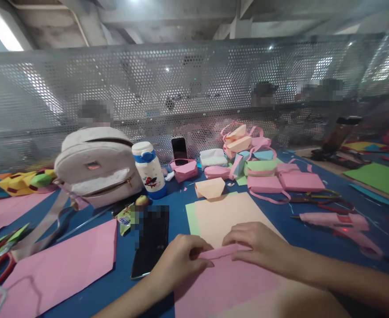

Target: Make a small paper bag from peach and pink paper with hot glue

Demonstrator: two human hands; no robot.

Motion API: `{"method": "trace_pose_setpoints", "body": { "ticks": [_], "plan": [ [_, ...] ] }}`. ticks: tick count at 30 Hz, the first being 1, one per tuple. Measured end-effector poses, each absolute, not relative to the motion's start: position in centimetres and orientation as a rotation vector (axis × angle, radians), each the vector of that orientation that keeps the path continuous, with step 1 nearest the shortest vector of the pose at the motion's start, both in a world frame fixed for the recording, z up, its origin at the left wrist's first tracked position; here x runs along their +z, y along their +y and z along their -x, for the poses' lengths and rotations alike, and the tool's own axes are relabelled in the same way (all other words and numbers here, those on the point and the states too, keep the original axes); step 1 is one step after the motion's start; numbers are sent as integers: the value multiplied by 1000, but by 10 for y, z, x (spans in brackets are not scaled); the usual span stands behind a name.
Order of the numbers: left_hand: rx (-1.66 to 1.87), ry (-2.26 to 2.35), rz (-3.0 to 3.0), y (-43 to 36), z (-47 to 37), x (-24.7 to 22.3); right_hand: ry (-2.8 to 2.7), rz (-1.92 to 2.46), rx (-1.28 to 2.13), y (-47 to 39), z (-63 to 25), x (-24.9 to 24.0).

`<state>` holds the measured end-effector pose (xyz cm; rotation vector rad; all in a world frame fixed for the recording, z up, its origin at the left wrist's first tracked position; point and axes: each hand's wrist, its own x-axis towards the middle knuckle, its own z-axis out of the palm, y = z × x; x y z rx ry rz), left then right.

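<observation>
Between both hands runs a narrow folded strip of pink paper (221,252). My left hand (186,256) pinches its left end with thumb and fingers. At the other end, my right hand (256,245) is closed over the strip, thumb below and fingers on top. Under the hands lies a flat pink sheet (227,289); I cannot tell whether the strip is joined to it. Peach sheets (244,212) lie beneath, with a green sheet (192,219) showing at their left edge. Left of my left hand rests a dark phone (153,238).
Folded paper bags (264,184) line the back of the blue table. A pink glue gun (338,221) lies right, near scissors (333,203). A backpack (98,168), a bottle (150,170) and a pink sheet (65,269) are left. A perforated metal screen (194,84) stands behind.
</observation>
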<state>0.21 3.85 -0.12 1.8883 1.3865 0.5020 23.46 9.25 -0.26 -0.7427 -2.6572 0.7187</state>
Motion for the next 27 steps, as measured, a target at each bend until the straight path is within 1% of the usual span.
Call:
{"method": "trace_pose_setpoints", "body": {
  "ticks": [4, 12, 14, 18, 21, 27],
  "plan": [
    [529, 1345, -1886, 36, 3, 1, -2641, 692, 640, 92, -239, -4],
    [492, 1254, -2032, 39, 12, -2, -2627, 606, 685, 90, -238, -6],
    [466, 1252, -2078, 40, 11, -2, -2601, 633, 737, 89, -236, -6],
    [398, 1385, -2171, 41, -2, 1, -2436, 770, 978, 85, -228, -2],
    [412, 1450, -2196, 43, -13, 0, -2357, 821, 1088, 84, -225, 0],
    [543, 1348, -2116, 47, -15, -4, -2425, 822, 915, 89, -242, -6]
  ]
}}
